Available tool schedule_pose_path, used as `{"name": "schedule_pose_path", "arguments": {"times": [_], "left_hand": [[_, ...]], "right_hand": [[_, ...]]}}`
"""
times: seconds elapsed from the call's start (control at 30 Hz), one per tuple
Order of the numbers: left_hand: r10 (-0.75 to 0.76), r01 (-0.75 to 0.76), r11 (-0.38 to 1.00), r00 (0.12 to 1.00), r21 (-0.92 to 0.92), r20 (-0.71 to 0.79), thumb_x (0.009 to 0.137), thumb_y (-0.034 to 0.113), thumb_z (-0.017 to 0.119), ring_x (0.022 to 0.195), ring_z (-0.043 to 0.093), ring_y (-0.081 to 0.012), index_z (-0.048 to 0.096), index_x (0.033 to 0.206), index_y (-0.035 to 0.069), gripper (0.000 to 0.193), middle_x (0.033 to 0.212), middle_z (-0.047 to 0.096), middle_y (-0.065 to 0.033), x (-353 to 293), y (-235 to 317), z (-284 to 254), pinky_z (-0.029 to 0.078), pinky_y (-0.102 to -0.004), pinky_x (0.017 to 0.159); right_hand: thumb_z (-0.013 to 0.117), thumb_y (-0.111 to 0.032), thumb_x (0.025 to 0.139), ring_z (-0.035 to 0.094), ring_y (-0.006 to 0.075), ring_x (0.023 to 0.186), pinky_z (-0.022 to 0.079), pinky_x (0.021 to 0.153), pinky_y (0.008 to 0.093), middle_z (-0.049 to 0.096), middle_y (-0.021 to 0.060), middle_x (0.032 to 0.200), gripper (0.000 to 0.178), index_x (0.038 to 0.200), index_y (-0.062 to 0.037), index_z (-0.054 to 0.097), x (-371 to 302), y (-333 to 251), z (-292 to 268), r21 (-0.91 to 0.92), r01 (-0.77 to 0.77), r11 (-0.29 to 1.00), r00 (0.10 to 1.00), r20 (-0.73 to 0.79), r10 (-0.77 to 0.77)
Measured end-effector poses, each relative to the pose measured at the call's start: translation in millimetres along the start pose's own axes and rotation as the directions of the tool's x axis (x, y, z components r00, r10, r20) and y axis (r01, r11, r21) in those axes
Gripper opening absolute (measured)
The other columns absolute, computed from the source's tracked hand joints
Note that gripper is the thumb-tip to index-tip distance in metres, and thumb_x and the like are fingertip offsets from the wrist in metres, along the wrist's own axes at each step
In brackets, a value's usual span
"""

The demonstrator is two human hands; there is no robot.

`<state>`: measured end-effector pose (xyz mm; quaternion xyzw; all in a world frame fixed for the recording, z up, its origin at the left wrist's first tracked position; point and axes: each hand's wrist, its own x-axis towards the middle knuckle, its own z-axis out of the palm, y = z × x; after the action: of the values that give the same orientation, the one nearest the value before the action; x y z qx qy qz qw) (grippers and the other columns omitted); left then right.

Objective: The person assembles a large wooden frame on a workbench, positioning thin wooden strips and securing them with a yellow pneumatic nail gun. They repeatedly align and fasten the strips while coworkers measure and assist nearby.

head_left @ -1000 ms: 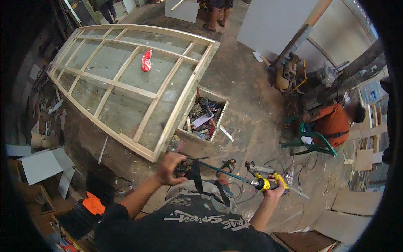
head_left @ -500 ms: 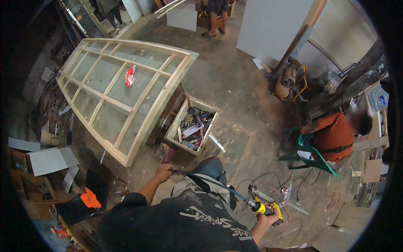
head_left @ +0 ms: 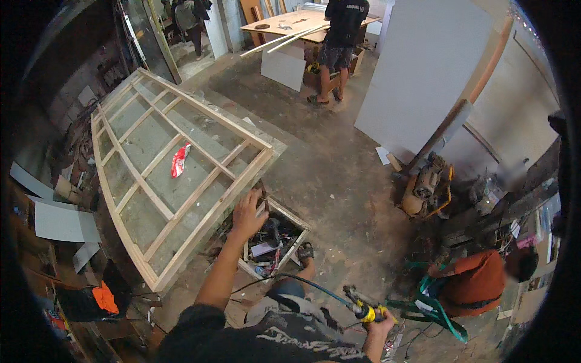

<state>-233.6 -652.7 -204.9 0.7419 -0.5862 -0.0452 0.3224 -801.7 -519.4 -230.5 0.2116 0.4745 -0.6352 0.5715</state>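
Note:
My right hand (head_left: 380, 322) grips a yellow and black air nailer (head_left: 365, 311) at the lower right, close to my body. A blue air hose (head_left: 319, 287) runs from the nailer leftward across my lap. Stretched forward, my left hand (head_left: 249, 216) is open, with its fingers apart, beside the near right corner of a wooden lattice frame (head_left: 212, 175) and above a wooden box (head_left: 296, 219). I cannot tell whether its fingertips touch anything. The frame lies on a sheet-like surface, with a crumpled red and white wrapper (head_left: 179, 160) within its bars.
Mixed tools and scraps fill the box. A person in orange (head_left: 478, 283) sits at right by a green chair (head_left: 431, 308). Behind them stands an air compressor (head_left: 423, 190). Another person (head_left: 344, 42) stands at a far table (head_left: 284, 24). Large white panels (head_left: 417, 72) lean at back right.
My left hand has let go of the hose and reached forward toward the frame's corner. The nailer stays in my right hand. The view has tilted up, showing more of the far table.

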Motion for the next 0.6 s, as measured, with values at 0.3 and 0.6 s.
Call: {"name": "schedule_pose_path", "arguments": {"times": [0.3,0.6], "left_hand": [[-0.496,0.488,0.816,0.866,0.310,-0.057,0.080,0.023,0.075,0.116,0.057,-0.0278,0.054,0.124,0.009,0.051,0.120,0.060,-0.0094,192,-47,100,0.044,-0.0469,0.096],[-0.439,0.487,0.849,0.866,0.205,-0.240,0.081,0.022,0.071,0.110,0.056,-0.0246,0.059,0.112,0.011,0.035,0.108,0.059,-0.0088,189,-45,104,0.042,-0.0435,0.090]], "right_hand": [[0.056,-0.017,0.079,0.055,0.0233,0.065,0.051,0.061,0.0368,0.056,0.0107,0.084,0.026,0.102,-0.0071,0.053,-5,56,285,-0.211,-0.047,0.976,0.990,0.117,0.073],[0.055,-0.014,0.077,0.056,0.0212,0.067,0.051,0.063,0.0351,0.062,0.0132,0.093,0.034,0.110,-0.0043,0.055,58,96,440,-0.499,-0.058,0.864,0.943,0.258,0.212]]}}
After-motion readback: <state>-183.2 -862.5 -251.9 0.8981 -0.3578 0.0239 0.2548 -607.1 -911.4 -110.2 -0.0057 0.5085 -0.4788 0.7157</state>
